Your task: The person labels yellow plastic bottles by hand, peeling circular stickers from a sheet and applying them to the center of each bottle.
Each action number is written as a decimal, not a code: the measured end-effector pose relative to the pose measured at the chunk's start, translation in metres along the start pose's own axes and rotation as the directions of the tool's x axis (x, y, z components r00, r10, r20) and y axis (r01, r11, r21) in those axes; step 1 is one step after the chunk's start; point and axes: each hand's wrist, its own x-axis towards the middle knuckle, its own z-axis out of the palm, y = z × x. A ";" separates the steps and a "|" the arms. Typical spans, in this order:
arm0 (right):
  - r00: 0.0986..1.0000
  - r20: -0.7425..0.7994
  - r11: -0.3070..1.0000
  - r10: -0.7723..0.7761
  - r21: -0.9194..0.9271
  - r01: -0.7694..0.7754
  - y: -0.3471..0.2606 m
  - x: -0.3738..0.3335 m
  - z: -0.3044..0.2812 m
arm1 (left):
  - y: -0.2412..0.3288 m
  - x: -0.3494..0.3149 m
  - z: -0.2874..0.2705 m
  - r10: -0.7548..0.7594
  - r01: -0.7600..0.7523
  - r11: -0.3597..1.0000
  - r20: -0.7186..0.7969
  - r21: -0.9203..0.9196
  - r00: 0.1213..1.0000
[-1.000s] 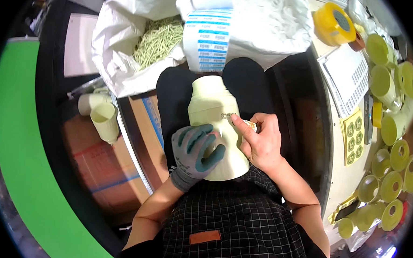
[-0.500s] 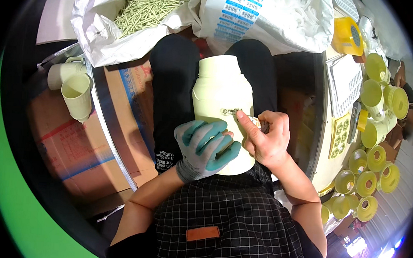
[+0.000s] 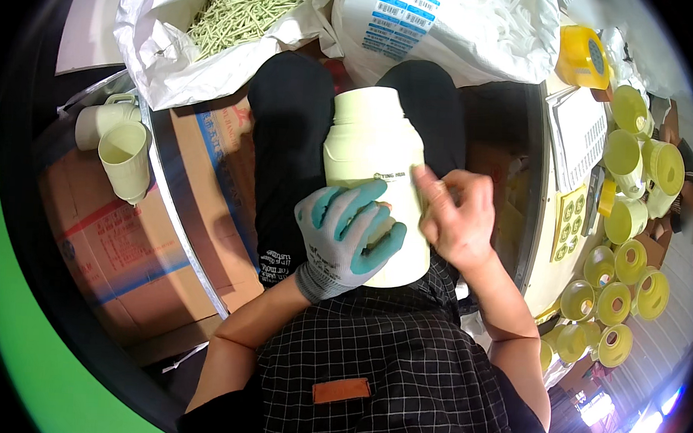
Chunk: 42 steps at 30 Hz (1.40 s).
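A pale yellow-green flask body [image 3: 377,155], with a wide neck and a small dark printed mark, lies on my lap with its neck away from me. Over its lower left part sits my left hand [image 3: 342,232], in a grey and teal glove, its fingers curled onto the flask. My bare right hand [image 3: 460,218] is at the flask's right side, the thumb against the wall near the printed mark. Its other fingers are bent in, and what may be inside them is hidden.
White sacks hold pale green sticks [image 3: 247,11] and translucent white pieces [image 3: 497,28]. At left, pale jugs [image 3: 124,154] stand by cardboard boxes [image 3: 118,244]. On the right table are a yellow tape roll [image 3: 582,56], paper sheets [image 3: 578,138], a sticker sheet [image 3: 569,224] and several yellow-green shells [image 3: 615,303].
My right thumb has slid off the printed mark to the flask's right edge, and the right hand has moved slightly right. The left hand stays on the flask.
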 end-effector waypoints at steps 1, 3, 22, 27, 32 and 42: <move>0.995 0.031 0.994 0.100 -0.044 -0.098 0.009 -0.001 -0.003 | -0.001 0.000 0.000 0.010 -0.010 1.000 -0.003 -0.006 1.000; 0.991 -0.011 0.991 0.131 -0.030 -0.132 0.016 -0.001 -0.011 | -0.004 -0.001 0.000 0.032 -0.032 0.999 -0.006 -0.017 0.999; 0.610 0.197 0.074 0.768 0.918 -0.389 0.005 -0.049 -0.044 | -0.132 0.128 0.001 -0.111 0.496 0.644 0.570 -0.582 0.814; 0.267 -0.255 0.369 0.930 0.645 -0.669 0.147 -0.169 -0.091 | -0.053 0.168 0.032 0.263 -0.300 0.895 0.154 0.331 0.953; 0.204 -0.390 0.283 0.898 0.156 -0.946 0.233 -0.235 -0.104 | 0.111 0.208 0.108 0.597 -0.522 0.802 0.366 -0.289 0.714; 0.346 -0.485 0.385 0.803 -0.020 -0.923 0.256 -0.236 -0.092 | 0.237 0.174 0.343 0.604 -0.649 0.741 0.595 -0.174 0.531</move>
